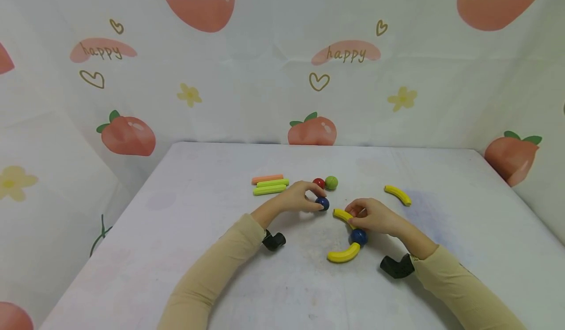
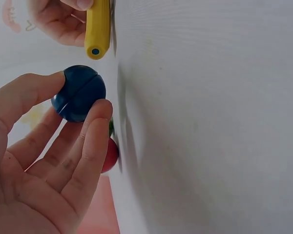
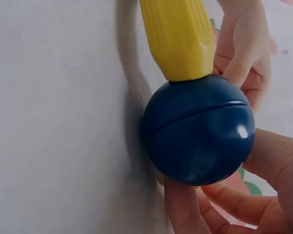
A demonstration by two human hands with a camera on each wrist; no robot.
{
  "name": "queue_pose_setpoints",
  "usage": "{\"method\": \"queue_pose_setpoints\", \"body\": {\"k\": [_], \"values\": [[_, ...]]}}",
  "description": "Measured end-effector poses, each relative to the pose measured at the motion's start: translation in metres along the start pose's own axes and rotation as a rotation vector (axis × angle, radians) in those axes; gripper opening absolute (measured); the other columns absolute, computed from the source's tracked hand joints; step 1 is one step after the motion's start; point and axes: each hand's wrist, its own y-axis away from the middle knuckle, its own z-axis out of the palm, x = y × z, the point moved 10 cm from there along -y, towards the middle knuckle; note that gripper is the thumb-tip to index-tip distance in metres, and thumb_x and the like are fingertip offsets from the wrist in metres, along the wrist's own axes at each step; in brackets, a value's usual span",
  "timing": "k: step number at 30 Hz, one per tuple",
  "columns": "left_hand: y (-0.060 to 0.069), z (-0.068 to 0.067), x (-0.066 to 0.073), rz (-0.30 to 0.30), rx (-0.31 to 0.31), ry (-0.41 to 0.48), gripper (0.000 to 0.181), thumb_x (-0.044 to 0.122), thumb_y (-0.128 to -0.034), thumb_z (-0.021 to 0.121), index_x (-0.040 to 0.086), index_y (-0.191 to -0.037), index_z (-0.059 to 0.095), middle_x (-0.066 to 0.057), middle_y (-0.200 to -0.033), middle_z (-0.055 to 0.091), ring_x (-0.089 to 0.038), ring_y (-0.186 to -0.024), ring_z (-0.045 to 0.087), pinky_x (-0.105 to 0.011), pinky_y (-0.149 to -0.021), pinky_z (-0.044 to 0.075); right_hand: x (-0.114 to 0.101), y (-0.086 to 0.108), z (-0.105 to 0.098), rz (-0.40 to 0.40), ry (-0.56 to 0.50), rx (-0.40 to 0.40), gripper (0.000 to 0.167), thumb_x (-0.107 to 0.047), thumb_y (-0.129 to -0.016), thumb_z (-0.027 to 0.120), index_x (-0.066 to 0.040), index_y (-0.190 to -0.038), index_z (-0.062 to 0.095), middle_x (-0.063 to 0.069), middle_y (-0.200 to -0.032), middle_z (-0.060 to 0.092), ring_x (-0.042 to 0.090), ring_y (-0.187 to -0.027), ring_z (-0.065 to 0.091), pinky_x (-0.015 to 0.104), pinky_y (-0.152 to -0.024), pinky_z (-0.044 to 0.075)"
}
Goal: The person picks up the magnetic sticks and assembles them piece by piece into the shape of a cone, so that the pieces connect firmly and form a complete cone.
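Observation:
A blue ball (image 1: 322, 203) with a groove round it is pinched between the thumb and fingertips of my left hand (image 1: 297, 197). Close by, my right hand (image 1: 374, 216) grips a yellow curved rod (image 1: 342, 215). That rod meets a second blue ball (image 1: 359, 237), from which another yellow curved rod (image 1: 343, 255) runs out toward the near side. In the left wrist view, the held rod's end (image 2: 95, 51) shows a small dark spot and faces the left hand's ball (image 2: 79, 92), apart from it. The joined ball (image 3: 199, 131) fills the right wrist view's middle, hiding the held rod.
Behind the left hand lie an orange rod (image 1: 267, 179) and two yellow-green rods (image 1: 270, 190). A red ball (image 1: 318, 183) and a green ball (image 1: 331, 182) stand just beyond its fingers. One loose yellow curved rod (image 1: 398, 195) lies to the right on the white table (image 1: 282, 291).

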Motion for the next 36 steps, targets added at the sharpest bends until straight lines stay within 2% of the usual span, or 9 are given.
{"method": "queue_pose_setpoints", "body": {"k": [8,24,31,36], "values": [[0.008,0.002,-0.003,-0.008,-0.019,-0.011,0.032,0.018,-0.0850,0.068,0.012,-0.115,0.062,-0.007,-0.119,0.060,-0.011,-0.083,0.059,-0.019,-0.072,0.050,-0.001,-0.004,0.000,-0.021,0.000,0.004,0.029,-0.012,-0.085,0.063,0.004,-0.109,0.059,0.009,-0.091,0.059,0.015,-0.075,0.053,0.021,-0.062,0.048],[0.013,0.008,-0.001,0.011,-0.043,0.000,0.031,0.017,-0.0856,0.067,0.010,-0.115,0.061,-0.007,-0.119,0.061,-0.010,-0.086,0.058,-0.019,-0.076,0.049,-0.008,-0.006,0.002,-0.049,0.005,0.000,0.028,-0.012,-0.085,0.063,0.003,-0.108,0.060,0.010,-0.092,0.061,0.014,-0.076,0.054,0.021,-0.063,0.049],[0.014,0.010,0.001,0.012,-0.053,0.009,0.032,0.017,-0.0854,0.067,0.009,-0.116,0.060,-0.008,-0.118,0.060,-0.011,-0.084,0.057,-0.019,-0.074,0.049,-0.015,-0.004,0.004,-0.080,0.004,0.001,0.029,-0.013,-0.084,0.064,0.003,-0.108,0.060,0.011,-0.091,0.061,0.013,-0.075,0.055,0.021,-0.063,0.048],[0.014,0.010,0.000,-0.001,-0.052,0.012,0.032,0.016,-0.0854,0.067,0.009,-0.116,0.060,-0.008,-0.119,0.060,-0.010,-0.079,0.057,-0.018,-0.070,0.049,-0.013,-0.005,0.004,-0.075,-0.006,-0.005,0.026,-0.013,-0.086,0.063,0.002,-0.107,0.059,0.010,-0.090,0.059,0.013,-0.075,0.054,0.021,-0.063,0.047]]}}
